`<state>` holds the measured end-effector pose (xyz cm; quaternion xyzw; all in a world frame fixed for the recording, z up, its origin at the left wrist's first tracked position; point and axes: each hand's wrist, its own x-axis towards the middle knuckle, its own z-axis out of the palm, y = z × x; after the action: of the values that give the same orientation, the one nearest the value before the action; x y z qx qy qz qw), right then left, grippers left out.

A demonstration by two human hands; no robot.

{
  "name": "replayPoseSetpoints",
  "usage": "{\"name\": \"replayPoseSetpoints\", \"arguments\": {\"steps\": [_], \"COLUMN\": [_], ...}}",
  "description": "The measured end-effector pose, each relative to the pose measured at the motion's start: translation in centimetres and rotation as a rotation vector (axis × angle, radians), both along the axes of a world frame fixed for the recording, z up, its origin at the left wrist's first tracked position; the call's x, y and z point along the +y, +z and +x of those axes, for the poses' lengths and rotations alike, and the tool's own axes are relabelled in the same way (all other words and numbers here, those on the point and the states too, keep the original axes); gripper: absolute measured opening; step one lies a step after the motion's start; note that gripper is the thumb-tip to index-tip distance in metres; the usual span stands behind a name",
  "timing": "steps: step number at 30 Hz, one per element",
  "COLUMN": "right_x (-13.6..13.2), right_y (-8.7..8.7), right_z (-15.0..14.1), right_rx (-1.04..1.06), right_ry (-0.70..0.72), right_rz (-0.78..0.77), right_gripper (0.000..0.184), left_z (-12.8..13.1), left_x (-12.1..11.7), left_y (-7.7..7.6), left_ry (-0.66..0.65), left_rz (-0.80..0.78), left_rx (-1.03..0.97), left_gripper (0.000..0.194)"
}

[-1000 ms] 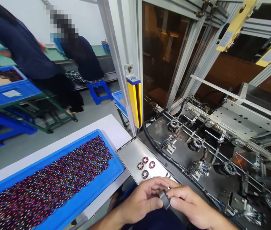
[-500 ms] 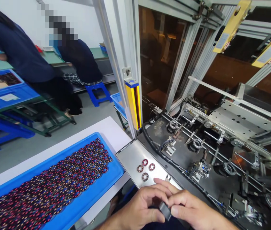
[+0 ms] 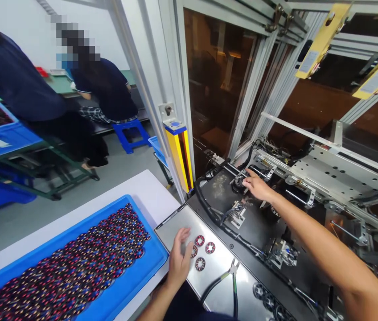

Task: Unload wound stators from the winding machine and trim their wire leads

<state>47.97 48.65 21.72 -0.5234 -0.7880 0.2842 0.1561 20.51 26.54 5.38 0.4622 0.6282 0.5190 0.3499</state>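
Note:
My left hand [image 3: 179, 257] is open over the left part of the metal plate [image 3: 205, 285], thumb and fingers apart. Its thumb is beside several small ring-shaped wound cores with red and copper coils, one of them a core [image 3: 199, 241] near the plate's upper edge. My right hand [image 3: 257, 185] reaches across the machine to the far round fixture [image 3: 239, 181]. Its fingertips are bent at that fixture; what they grip is hidden. On the plate, cutting pliers [image 3: 234, 267] lie with jaws pointing away from me. Several dark round parts [image 3: 268, 299] sit in a row nearby.
A blue tray [image 3: 157, 249] full of wound cores stands on the white table at left. A yellow sensor post [image 3: 179, 158] and metal frame rise beyond the plate. More fixtures and rails [image 3: 281, 254] fill the machine bed. Two people work at a bench behind.
My hands have parted from the dark block they held together. The right has gone forward to the far fixture; the left has moved to the cores. The pliers now show fully.

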Motion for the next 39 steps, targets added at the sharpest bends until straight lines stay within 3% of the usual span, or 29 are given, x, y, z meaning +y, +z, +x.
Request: {"name": "replayPoseSetpoints", "arguments": {"steps": [4,9,23,33,39], "right_x": [2.6,3.4,4.3,4.6,4.1], "right_y": [-3.1,-4.6,-4.5,-5.7,-5.8], "right_z": [0.0,0.7,-0.6,-1.5,-1.1], "right_rx": [-0.089,-0.149,-0.314,-0.403,-0.402], "right_ry": [-0.013,-0.019,-0.115,-0.204,-0.164], "right_rz": [0.015,-0.001,-0.076,-0.174,-0.074], "right_gripper": [0.033,0.033,0.03,0.029,0.029], "left_z": [0.4,0.3,0.6,0.5,0.6], "left_x": [-0.4,-0.4,-0.4,-0.4,-0.3], "left_y": [-1.1,-1.0,-0.8,-0.9,-0.9], "left_ry": [0.004,-0.035,-0.053,-0.061,-0.072], "left_rz": [-0.011,-0.029,-0.029,-0.044,-0.036], "left_rx": [0.047,0.09,0.121,0.131,0.146], "left_gripper": [0.052,0.05,0.052,0.052,0.051]}}
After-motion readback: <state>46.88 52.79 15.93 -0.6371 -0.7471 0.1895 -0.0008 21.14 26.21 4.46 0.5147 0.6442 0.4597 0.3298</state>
